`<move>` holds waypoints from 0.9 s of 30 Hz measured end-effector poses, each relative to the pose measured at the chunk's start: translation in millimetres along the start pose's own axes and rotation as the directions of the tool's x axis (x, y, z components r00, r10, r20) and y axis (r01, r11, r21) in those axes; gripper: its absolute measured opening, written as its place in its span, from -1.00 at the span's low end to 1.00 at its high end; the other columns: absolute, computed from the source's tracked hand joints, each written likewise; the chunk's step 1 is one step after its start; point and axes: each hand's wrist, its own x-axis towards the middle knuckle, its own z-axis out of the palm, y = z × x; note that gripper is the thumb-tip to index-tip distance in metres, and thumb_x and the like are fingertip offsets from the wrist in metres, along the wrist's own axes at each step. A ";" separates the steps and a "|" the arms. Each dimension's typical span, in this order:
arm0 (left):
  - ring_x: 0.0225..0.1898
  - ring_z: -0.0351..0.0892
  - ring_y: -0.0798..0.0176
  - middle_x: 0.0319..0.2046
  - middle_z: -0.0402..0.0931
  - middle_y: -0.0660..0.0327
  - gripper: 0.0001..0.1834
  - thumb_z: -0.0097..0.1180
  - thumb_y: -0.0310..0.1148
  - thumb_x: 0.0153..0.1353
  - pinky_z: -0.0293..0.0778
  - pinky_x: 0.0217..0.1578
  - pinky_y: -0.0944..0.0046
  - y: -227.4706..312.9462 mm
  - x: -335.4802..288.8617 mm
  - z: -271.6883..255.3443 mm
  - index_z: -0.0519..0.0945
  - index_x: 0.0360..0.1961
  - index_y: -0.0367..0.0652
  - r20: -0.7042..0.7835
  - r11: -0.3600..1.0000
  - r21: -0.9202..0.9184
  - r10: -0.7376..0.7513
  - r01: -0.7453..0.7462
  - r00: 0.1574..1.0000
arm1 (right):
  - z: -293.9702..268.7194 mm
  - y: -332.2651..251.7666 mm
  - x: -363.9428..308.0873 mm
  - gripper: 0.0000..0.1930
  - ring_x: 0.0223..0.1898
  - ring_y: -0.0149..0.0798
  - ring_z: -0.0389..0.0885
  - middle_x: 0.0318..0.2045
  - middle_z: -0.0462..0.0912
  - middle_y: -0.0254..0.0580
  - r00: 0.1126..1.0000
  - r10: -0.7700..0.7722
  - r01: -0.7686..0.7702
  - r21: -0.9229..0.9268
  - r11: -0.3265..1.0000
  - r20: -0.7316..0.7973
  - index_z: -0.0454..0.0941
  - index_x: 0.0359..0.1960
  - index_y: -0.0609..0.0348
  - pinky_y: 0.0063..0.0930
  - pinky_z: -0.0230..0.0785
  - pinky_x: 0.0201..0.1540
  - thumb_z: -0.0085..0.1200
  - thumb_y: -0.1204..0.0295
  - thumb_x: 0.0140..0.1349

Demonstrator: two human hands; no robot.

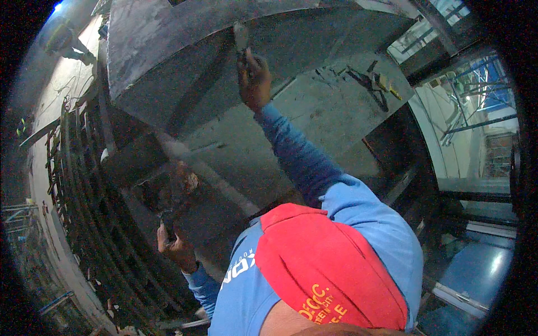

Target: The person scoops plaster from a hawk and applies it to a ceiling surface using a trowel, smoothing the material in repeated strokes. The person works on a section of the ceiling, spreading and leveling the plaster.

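Note:
My right hand (255, 81) is raised ahead of me at the end of a blue sleeve. Its fingers are wrapped round a putty knife (241, 36), whose pale blade touches the edge of a grey wall panel (179, 33). Lower and to the left, my left hand (178, 246) is closed round the dark handle of a board-like tool (151, 190). A brownish lump (190, 180) shows on or beside that tool; dim light hides its exact outline.
Several tools, one with a yellow part (386, 87), lie on the grey surface at right. Dark bars (84, 185) run along the left side, beside a drop. Scaffold frames (476, 95) stand far right. Another person (59, 42) is at the upper left.

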 end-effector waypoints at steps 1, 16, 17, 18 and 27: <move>-0.18 0.64 0.02 -0.20 0.66 -0.02 -0.68 0.21 -0.28 0.38 0.54 -0.13 0.11 2.3 2.4 0.0 0.67 -0.09 -0.41 0.023 0.998 -0.036 -0.054 0.054 0.998 | -1.6 -2.1 -4.4 -0.59 0.00 -0.05 0.64 0.01 0.61 0.07 1.000 -0.001 0.001 0.041 0.999 0.022 0.54 0.27 0.24 -0.28 0.52 0.05 0.11 0.37 0.45; -0.27 0.57 0.08 -0.31 0.62 0.05 -0.72 0.21 -0.29 0.39 0.46 -0.23 0.11 23.6 8.9 -5.4 0.68 -0.15 -0.37 0.081 0.984 -0.099 -0.142 0.150 0.987 | -8.8 17.1 -16.1 -0.66 -0.09 -0.30 0.61 -0.15 0.65 -0.12 0.886 -0.464 0.457 -0.202 0.867 0.010 0.57 0.21 0.24 -0.44 0.52 -0.09 0.12 0.48 0.43; -0.27 0.56 0.08 -0.31 0.62 0.05 -0.72 0.21 -0.30 0.39 0.45 -0.22 0.11 27.0 10.0 -5.0 0.68 -0.15 -0.37 0.084 0.983 -0.093 -0.148 0.155 0.985 | -13.7 22.7 -10.3 -0.67 -0.14 -0.35 0.62 -0.20 0.65 -0.18 0.745 -0.664 0.607 -0.474 0.638 0.059 0.58 0.20 0.23 -0.47 0.52 -0.15 0.13 0.47 0.43; -0.27 0.56 0.08 -0.30 0.62 0.05 -0.73 0.21 -0.31 0.38 0.45 -0.21 0.11 29.8 11.0 -4.3 0.68 -0.15 -0.37 0.090 0.982 -0.088 -0.157 0.165 0.984 | -16.9 27.2 -3.0 -0.69 -0.20 -0.38 0.59 -0.25 0.63 -0.21 0.854 -0.520 0.493 -0.282 0.823 -0.021 0.58 0.17 0.22 -0.48 0.50 -0.21 0.12 0.45 0.44; -0.27 0.54 0.11 -0.32 0.62 0.08 -0.77 0.20 -0.33 0.39 0.41 -0.19 0.13 36.3 14.0 -0.6 0.69 -0.11 -0.31 0.111 0.990 -0.085 -0.104 0.113 0.988 | 4.4 16.9 5.3 -0.73 -0.46 -0.52 0.49 -0.38 0.58 -0.38 0.953 0.238 -0.300 0.495 0.816 0.185 0.61 0.04 0.26 -0.55 0.36 -0.44 0.10 0.32 0.49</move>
